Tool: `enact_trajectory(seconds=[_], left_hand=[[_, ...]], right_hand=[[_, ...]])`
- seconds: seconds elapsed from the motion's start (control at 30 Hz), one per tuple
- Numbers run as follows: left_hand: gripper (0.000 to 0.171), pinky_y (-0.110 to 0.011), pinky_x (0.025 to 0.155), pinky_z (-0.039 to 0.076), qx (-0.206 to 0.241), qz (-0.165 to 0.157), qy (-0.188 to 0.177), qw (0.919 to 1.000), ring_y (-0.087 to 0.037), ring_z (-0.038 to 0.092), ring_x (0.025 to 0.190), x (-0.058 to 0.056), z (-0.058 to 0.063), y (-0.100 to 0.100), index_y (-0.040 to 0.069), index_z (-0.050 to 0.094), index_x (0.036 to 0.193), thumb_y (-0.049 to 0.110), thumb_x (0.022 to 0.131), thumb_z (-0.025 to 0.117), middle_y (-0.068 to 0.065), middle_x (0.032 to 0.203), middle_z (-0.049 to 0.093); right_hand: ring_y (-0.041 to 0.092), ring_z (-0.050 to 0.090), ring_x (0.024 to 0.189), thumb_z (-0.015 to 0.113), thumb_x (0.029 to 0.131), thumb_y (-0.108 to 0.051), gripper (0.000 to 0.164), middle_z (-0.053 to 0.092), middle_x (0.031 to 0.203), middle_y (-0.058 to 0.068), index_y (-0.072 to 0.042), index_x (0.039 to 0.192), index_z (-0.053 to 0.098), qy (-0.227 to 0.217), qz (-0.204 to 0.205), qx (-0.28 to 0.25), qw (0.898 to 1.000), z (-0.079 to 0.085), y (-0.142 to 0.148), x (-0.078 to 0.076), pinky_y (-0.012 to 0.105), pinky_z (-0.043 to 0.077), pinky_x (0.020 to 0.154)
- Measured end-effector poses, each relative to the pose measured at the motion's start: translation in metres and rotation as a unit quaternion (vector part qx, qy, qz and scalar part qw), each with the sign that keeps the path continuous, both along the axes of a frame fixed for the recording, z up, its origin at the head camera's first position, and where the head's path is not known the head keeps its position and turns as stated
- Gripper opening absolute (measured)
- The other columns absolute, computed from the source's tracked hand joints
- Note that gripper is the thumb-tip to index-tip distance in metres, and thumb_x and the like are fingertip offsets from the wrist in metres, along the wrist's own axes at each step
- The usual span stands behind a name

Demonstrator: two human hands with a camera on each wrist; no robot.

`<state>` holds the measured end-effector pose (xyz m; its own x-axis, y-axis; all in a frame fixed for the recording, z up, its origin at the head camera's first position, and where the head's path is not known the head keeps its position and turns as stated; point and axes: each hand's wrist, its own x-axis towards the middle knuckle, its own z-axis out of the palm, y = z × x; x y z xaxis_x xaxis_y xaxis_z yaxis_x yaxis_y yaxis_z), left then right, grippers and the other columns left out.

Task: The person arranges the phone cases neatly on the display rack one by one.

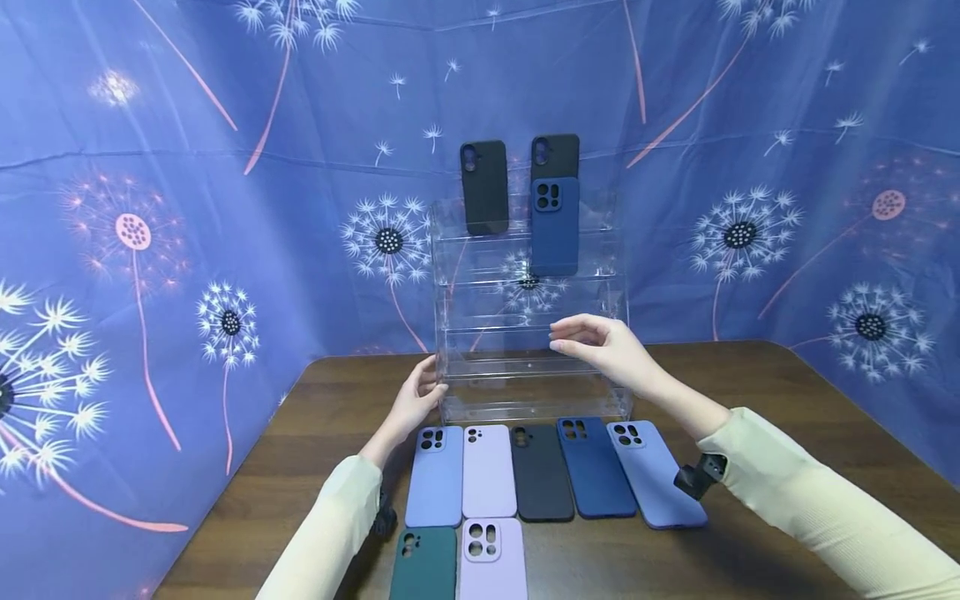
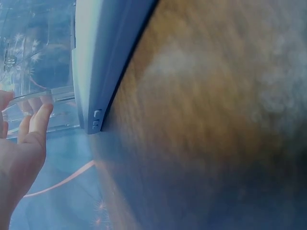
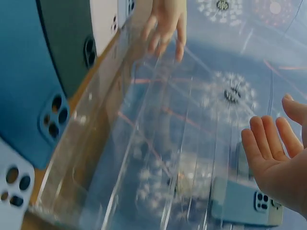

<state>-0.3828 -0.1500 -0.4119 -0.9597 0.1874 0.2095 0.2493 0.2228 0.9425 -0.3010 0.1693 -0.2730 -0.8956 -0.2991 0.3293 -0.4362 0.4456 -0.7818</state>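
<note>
A clear tiered display rack [image 1: 480, 410] stands upright at the back of the table. My left hand [image 1: 411, 402] grips its left side edge, with thumb and fingers on either side of the clear wall [image 2: 62, 93] in the left wrist view. In front of the rack's middle tiers hovers my right hand [image 1: 611, 350], fingers extended and holding nothing; its palm [image 3: 283, 167] shows in the right wrist view. On the upper tiers sit a black phone case [image 1: 485, 187] at left, another black phone case [image 1: 558, 156] at right, and a dark blue phone case [image 1: 555, 229] overlapping the latter.
Before the rack lies a row of phone cases: light blue [image 1: 434, 483], lilac [image 1: 489, 475], black [image 1: 542, 475], dark blue [image 1: 597, 475] and periwinkle [image 1: 660, 483]. Nearer me are a green case [image 1: 423, 567] and another lilac case [image 1: 493, 575]. A dandelion-print cloth [image 1: 300, 275] hangs behind the wooden table [image 1: 255, 517].
</note>
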Motion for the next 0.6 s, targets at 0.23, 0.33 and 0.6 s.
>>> enact_trajectory(seconds=[0.23, 0.33, 0.6], left_hand=[[0.060, -0.046, 0.090, 0.051, -0.007, -0.012, -0.016, 0.9998, -0.037, 0.051, 0.116, -0.003, 0.006, 0.001, 0.013, 0.029, 0.147, 0.006, 0.093, 0.055, -0.027, 0.129, 0.046], [0.061, -0.046, 0.090, 0.051, -0.001, -0.016, -0.021, 0.9996, -0.039, 0.050, 0.117, 0.000, 0.008, 0.000, 0.010, 0.028, 0.146, 0.004, 0.092, 0.057, -0.028, 0.130, 0.045], [0.063, -0.045, 0.093, 0.049, -0.014, -0.021, -0.022, 0.9994, -0.043, 0.048, 0.118, 0.024, 0.029, 0.001, 0.003, 0.028, 0.145, 0.004, 0.090, 0.058, -0.031, 0.128, 0.044]], right_hand=[[0.013, 0.065, 0.097, 0.064, 0.089, -0.026, 0.032, 0.067, 0.112, 0.007, -0.013, 0.118, 0.062, -0.010, 0.045, -0.022, 0.999, -0.012, -0.016, 0.014, 0.027, 0.053, 0.080], [0.014, 0.065, 0.096, 0.065, 0.089, -0.024, 0.031, 0.067, 0.110, 0.006, -0.013, 0.118, 0.062, -0.013, 0.065, -0.027, 0.997, -0.018, -0.020, 0.021, 0.028, 0.054, 0.080], [0.014, 0.065, 0.094, 0.065, 0.089, -0.022, 0.029, 0.067, 0.110, 0.007, -0.013, 0.117, 0.062, -0.027, 0.097, -0.032, 0.994, -0.026, -0.026, 0.034, 0.033, 0.055, 0.080]])
